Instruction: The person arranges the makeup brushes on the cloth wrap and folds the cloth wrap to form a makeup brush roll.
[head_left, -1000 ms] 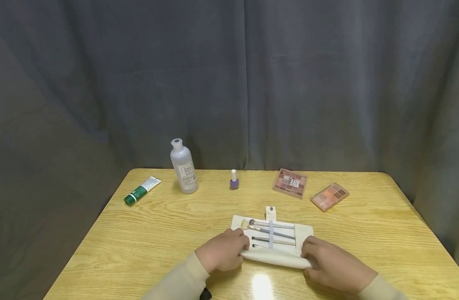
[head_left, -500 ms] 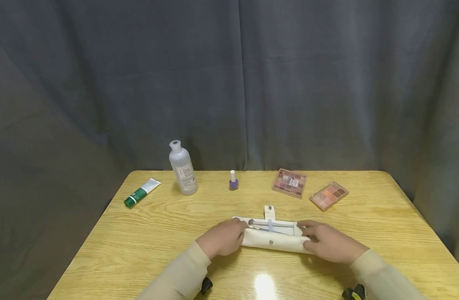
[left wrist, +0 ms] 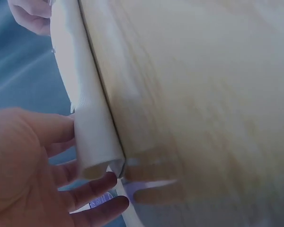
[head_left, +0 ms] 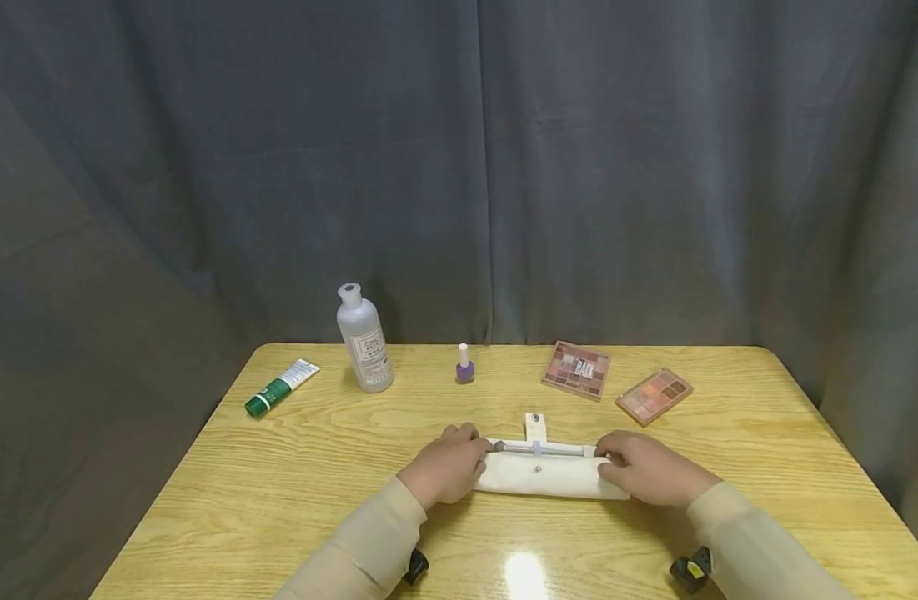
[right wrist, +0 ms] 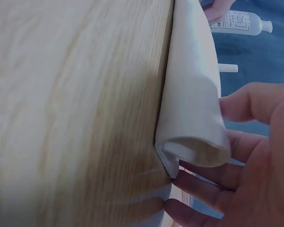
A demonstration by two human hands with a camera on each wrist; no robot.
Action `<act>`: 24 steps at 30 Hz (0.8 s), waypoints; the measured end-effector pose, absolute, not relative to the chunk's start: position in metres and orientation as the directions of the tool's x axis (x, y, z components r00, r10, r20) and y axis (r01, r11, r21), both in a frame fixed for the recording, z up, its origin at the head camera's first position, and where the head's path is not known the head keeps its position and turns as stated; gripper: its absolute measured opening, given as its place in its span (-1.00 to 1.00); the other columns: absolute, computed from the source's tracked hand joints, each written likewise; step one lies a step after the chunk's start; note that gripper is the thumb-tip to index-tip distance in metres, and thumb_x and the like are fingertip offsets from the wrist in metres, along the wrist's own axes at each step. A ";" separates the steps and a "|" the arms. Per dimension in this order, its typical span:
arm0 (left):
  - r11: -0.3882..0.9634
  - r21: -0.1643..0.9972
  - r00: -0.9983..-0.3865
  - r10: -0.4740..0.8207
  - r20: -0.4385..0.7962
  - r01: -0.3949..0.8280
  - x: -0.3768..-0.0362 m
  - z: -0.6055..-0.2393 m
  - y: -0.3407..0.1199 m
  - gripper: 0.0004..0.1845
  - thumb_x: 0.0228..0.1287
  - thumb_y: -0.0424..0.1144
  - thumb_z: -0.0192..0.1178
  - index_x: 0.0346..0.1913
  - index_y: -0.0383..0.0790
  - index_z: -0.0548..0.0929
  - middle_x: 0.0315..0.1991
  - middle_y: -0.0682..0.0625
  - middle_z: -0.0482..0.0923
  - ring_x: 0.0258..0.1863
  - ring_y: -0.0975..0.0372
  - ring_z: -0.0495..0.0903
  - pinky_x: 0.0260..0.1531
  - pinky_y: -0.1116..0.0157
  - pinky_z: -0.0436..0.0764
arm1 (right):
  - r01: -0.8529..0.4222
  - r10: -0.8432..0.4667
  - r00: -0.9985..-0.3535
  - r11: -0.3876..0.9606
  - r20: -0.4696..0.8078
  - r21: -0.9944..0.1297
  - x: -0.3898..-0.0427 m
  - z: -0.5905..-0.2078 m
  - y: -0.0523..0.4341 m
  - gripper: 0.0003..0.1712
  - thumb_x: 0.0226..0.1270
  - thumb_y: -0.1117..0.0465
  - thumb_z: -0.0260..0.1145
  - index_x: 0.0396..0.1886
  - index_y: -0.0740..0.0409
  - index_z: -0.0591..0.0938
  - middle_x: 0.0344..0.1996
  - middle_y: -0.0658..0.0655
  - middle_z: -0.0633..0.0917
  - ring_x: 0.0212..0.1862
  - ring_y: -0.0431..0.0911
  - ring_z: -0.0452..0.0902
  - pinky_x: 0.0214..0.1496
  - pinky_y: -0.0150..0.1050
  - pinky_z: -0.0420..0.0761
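Note:
A white makeup brush roll (head_left: 564,477) lies partly rolled up on the table, its snap strap (head_left: 535,427) pointing away from me. One grey-headed brush (head_left: 556,452) shows along the uncovered strip; the folded part hides the others. At the left end, my left hand (head_left: 447,463) holds the roll between thumb and fingers. My right hand (head_left: 649,469) grips the opposite end the same way. In the right wrist view, the rolled cloth (right wrist: 191,94) forms a hollow tube, with the thumb on its top and fingers at the far side.
Along the back of the wooden table (head_left: 316,483) are a green-and-white tube (head_left: 282,388), a clear bottle (head_left: 366,342), a purple nail polish bottle (head_left: 464,367) and two makeup palettes (head_left: 576,369). A dark curtain (head_left: 353,167) hangs behind.
Both hands have moved away from me, folding the roll's near edge over the brushes. Several brushes showed before; one remains visible. The snap on the folded part now faces up.

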State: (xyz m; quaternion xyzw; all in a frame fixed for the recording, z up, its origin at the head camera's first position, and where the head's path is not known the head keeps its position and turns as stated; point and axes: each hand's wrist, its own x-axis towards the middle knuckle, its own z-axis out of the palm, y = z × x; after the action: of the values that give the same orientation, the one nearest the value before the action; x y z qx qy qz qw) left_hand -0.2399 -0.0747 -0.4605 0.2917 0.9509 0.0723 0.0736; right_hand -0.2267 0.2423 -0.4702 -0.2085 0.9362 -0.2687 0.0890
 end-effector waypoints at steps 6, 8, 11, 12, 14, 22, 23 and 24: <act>0.822 0.199 -0.826 0.557 -0.084 0.534 -0.238 -0.460 -0.073 -0.70 0.51 -0.22 0.13 0.21 -0.10 0.63 0.09 -0.02 0.52 0.01 0.14 0.51 -0.03 0.22 0.61 | -0.360 -0.456 -0.889 0.753 -0.042 -0.550 -0.231 -0.473 0.241 -0.73 0.36 0.21 0.34 0.00 0.22 0.66 -0.13 0.05 0.67 -0.10 -0.08 0.58 -0.02 -0.02 0.62; 0.822 0.207 -0.826 0.556 -0.090 0.530 -0.237 -0.460 -0.072 -0.71 0.51 -0.23 0.12 0.20 -0.10 0.63 0.13 -0.02 0.53 0.07 0.11 0.53 0.02 0.18 0.61 | -0.348 -0.452 -0.890 0.756 -0.058 -0.554 -0.232 -0.473 0.240 -0.73 0.35 0.22 0.36 0.00 0.18 0.66 -0.17 0.01 0.66 -0.13 -0.13 0.54 -0.06 -0.07 0.60; 0.822 0.205 -0.824 0.558 -0.098 0.532 -0.236 -0.460 -0.072 -0.74 0.49 -0.25 0.13 0.15 -0.11 0.64 0.19 -0.02 0.54 0.17 0.08 0.53 0.09 0.12 0.60 | -0.324 -0.450 -0.888 0.754 -0.090 -0.571 -0.233 -0.472 0.239 -0.71 0.31 0.23 0.40 0.01 0.15 0.65 -0.21 -0.01 0.64 -0.16 -0.15 0.51 -0.08 -0.10 0.58; 0.822 0.202 -0.823 0.559 -0.102 0.533 -0.236 -0.460 -0.072 -0.76 0.49 -0.26 0.14 0.13 -0.11 0.64 0.19 -0.01 0.54 0.18 0.08 0.53 0.10 0.12 0.59 | -0.320 -0.454 -0.885 0.752 -0.101 -0.577 -0.233 -0.472 0.239 -0.70 0.31 0.23 0.41 0.02 0.15 0.65 -0.21 -0.01 0.63 -0.16 -0.14 0.50 -0.08 -0.10 0.57; 0.824 0.204 -0.823 0.557 -0.115 0.529 -0.235 -0.460 -0.073 -0.77 0.46 -0.27 0.16 0.10 -0.10 0.65 0.18 0.00 0.54 0.17 0.10 0.52 0.11 0.11 0.59 | -0.306 -0.459 -0.880 0.745 -0.121 -0.593 -0.233 -0.470 0.240 -0.66 0.28 0.22 0.43 0.03 0.15 0.64 -0.19 0.00 0.63 -0.13 -0.13 0.51 -0.06 -0.07 0.57; 0.835 0.238 -0.812 0.543 -0.214 0.496 -0.232 -0.456 -0.070 -0.58 0.30 -0.28 0.27 0.22 -0.08 0.60 0.00 0.05 0.45 -0.05 0.21 0.34 0.02 0.25 0.48 | -0.275 -0.485 -0.850 0.741 -0.205 -0.612 -0.231 -0.463 0.238 -0.57 0.17 0.21 0.45 0.07 0.16 0.67 -0.08 0.06 0.67 -0.04 -0.04 0.56 0.04 0.05 0.58; 0.837 0.234 -0.812 0.541 -0.220 0.494 -0.232 -0.456 -0.069 -0.54 0.27 -0.28 0.27 0.25 -0.09 0.58 0.00 0.05 0.44 -0.05 0.21 0.32 0.02 0.25 0.46 | -0.273 -0.486 -0.848 0.743 -0.213 -0.611 -0.231 -0.463 0.238 -0.56 0.16 0.21 0.45 0.07 0.17 0.67 -0.08 0.06 0.67 -0.04 -0.04 0.56 0.04 0.05 0.58; 0.839 0.229 -0.813 0.539 -0.223 0.494 -0.232 -0.457 -0.069 -0.51 0.26 -0.28 0.29 0.27 -0.10 0.57 0.00 0.04 0.44 -0.05 0.21 0.31 0.02 0.25 0.45 | -0.274 -0.489 -0.844 0.744 -0.218 -0.610 -0.231 -0.462 0.238 -0.55 0.15 0.22 0.44 0.08 0.17 0.67 -0.08 0.06 0.67 -0.05 -0.04 0.56 0.03 0.05 0.59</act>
State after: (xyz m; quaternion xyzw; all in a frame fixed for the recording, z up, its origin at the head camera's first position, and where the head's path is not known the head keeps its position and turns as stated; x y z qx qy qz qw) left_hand -0.2322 -0.0691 -0.4566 0.2720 0.9486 0.0802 0.1404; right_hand -0.2309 0.2378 -0.4624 -0.2084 0.9151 -0.2911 0.1854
